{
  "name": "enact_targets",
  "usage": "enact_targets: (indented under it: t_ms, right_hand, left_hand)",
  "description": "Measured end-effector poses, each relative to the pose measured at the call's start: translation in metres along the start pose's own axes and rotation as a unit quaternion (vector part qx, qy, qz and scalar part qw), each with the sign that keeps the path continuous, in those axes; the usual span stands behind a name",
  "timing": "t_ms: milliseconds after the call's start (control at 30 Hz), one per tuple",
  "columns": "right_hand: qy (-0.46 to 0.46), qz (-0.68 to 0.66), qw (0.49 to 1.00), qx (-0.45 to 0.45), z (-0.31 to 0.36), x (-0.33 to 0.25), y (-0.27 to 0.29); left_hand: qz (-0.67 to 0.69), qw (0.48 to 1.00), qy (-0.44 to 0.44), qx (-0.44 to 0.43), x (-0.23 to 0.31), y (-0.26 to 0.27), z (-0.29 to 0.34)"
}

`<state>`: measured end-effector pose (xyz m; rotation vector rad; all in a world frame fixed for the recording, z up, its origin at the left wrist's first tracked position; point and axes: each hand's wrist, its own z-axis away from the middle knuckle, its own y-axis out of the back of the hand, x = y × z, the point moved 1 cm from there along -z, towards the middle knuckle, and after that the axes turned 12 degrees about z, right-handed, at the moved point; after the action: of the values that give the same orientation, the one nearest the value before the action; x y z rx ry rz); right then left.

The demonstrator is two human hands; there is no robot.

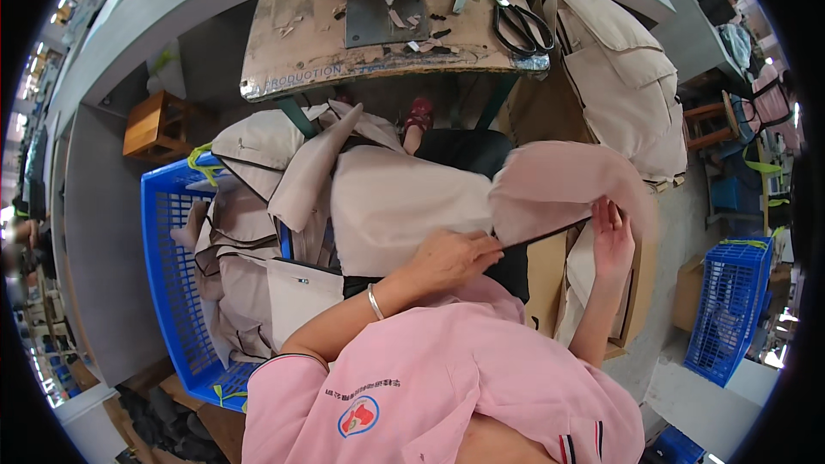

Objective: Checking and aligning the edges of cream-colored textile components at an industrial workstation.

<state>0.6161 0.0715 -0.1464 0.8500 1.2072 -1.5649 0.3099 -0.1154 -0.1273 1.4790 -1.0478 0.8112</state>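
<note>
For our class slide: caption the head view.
Both hands, left hand and right hand, stretch a beige fabric piece above a blue crate.

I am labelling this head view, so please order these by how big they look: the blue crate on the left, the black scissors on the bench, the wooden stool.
1. Blue crate, clearly largest, though partly covered by beige cloth.
2. Wooden stool.
3. Black scissors.
Stool and scissors look close in size, so their order is unsure.

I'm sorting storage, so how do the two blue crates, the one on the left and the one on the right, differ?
The left blue crate is heaped with beige fabric pieces that spill over its rim; the right blue crate shows no fabric inside. The left one sits close beside the person, next to the left hand; the right one stands apart, beyond the right hand. Both are blue plastic with lattice walls.
</note>
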Motion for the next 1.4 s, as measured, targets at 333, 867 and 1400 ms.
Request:
enact_targets:
  t_ms: [333, 867, 1400]
  right_hand:
    - [0.214, 0.507, 0.732, -0.403, 0.108, -0.019, -0.131]
    - [0.4, 0.526, 0.548, -0.514, -0.043, -0.065, -0.372]
    - [0.435, 0.419, 0.655, -0.454, -0.083, -0.023, -0.418]
  left_hand:
    - [0.218, 0.973, 0.016, -0.075, 0.051, 0.06, -0.03]
    - [0.292, 0.942, 0.072, 0.151, -0.008, 0.229, -0.114]
    - [0.412, 0.864, 0.154, 0.245, -0.04, 0.265, -0.137]
